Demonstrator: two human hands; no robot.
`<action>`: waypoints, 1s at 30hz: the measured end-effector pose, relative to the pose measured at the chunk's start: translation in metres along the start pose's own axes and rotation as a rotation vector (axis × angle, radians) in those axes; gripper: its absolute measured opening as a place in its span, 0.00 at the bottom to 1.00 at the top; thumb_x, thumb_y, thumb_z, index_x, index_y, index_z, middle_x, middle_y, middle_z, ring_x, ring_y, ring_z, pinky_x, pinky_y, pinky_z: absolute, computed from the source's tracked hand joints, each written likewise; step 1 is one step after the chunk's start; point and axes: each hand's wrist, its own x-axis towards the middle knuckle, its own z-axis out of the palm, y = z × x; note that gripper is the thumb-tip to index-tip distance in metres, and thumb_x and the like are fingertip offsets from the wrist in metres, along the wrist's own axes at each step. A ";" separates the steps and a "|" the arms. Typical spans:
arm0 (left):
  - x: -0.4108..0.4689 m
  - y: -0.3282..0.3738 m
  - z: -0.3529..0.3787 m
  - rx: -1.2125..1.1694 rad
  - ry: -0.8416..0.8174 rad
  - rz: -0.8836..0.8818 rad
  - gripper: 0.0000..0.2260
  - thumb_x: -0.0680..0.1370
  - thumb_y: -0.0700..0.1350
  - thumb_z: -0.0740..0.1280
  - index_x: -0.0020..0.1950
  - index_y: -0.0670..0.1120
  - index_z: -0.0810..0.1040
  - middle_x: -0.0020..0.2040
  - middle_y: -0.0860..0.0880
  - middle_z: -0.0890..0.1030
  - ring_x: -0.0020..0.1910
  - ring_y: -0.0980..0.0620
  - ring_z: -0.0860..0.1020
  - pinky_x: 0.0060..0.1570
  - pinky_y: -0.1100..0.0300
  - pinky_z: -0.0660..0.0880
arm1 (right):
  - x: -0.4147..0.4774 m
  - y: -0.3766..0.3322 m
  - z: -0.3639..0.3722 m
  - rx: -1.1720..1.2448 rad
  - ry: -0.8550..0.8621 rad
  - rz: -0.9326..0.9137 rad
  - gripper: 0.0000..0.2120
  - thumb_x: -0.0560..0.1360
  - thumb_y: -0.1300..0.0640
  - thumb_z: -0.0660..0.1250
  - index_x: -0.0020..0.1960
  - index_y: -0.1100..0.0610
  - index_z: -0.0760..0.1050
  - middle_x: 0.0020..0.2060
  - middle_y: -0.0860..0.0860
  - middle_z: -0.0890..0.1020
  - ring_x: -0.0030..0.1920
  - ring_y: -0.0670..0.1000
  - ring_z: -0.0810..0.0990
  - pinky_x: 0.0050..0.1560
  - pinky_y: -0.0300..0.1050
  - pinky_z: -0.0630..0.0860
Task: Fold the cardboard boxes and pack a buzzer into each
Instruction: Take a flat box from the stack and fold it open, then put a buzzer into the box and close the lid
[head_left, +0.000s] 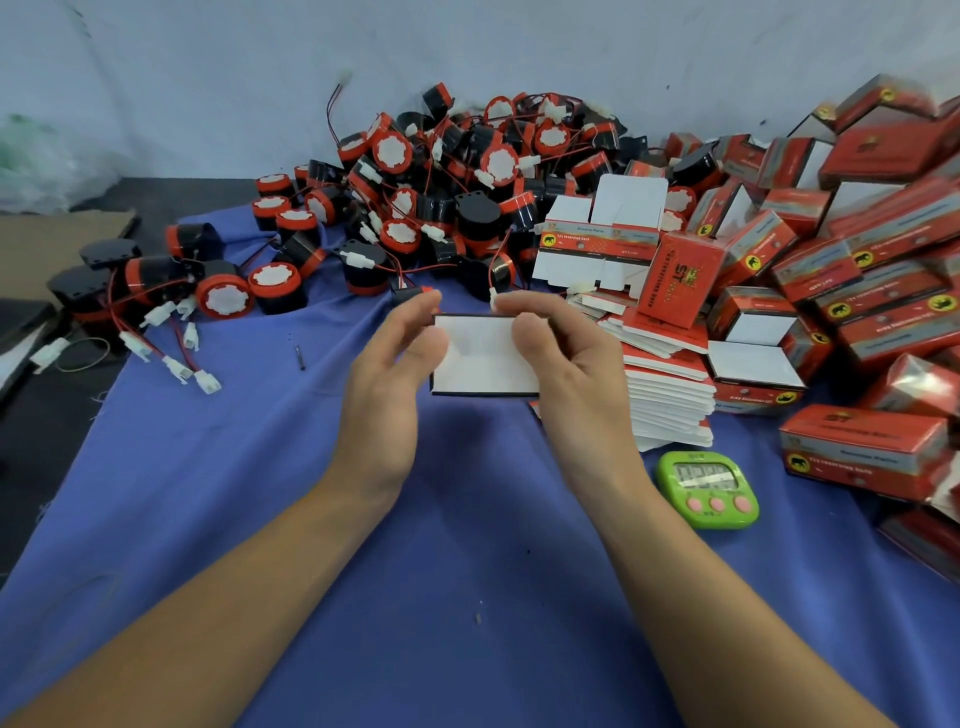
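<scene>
Over the blue-clothed surface (249, 509), the left hand (387, 384) and right hand (571, 374) held, fingers (415, 309) curled round its short ends, the cardboard box (485, 364), long axis left-to-right, white face toward the camera.

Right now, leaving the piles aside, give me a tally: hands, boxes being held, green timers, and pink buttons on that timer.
Hands: 2, the left hand and the right hand
Held box: 1, gripped by both hands
green timer: 1
pink buttons: 3
Total: 7
</scene>
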 end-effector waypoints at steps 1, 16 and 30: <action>0.000 0.000 0.000 0.017 -0.033 -0.017 0.29 0.74 0.59 0.66 0.73 0.49 0.76 0.70 0.48 0.79 0.71 0.48 0.76 0.73 0.47 0.71 | 0.000 0.000 -0.001 -0.027 0.013 -0.064 0.10 0.80 0.54 0.65 0.56 0.51 0.84 0.49 0.47 0.85 0.48 0.45 0.81 0.45 0.41 0.76; 0.023 -0.012 -0.034 0.264 -0.152 -0.082 0.39 0.63 0.40 0.84 0.72 0.53 0.73 0.56 0.59 0.86 0.55 0.59 0.84 0.50 0.62 0.82 | -0.002 0.023 0.004 -0.836 -0.070 -0.307 0.42 0.66 0.73 0.71 0.76 0.49 0.69 0.64 0.45 0.70 0.65 0.51 0.70 0.64 0.44 0.72; 0.049 -0.020 -0.079 0.371 0.150 -0.102 0.31 0.50 0.36 0.65 0.48 0.62 0.82 0.44 0.62 0.84 0.50 0.49 0.80 0.32 0.55 0.77 | 0.072 0.041 0.058 -0.655 -0.304 0.149 0.35 0.80 0.56 0.67 0.82 0.48 0.54 0.63 0.58 0.81 0.60 0.60 0.79 0.54 0.50 0.75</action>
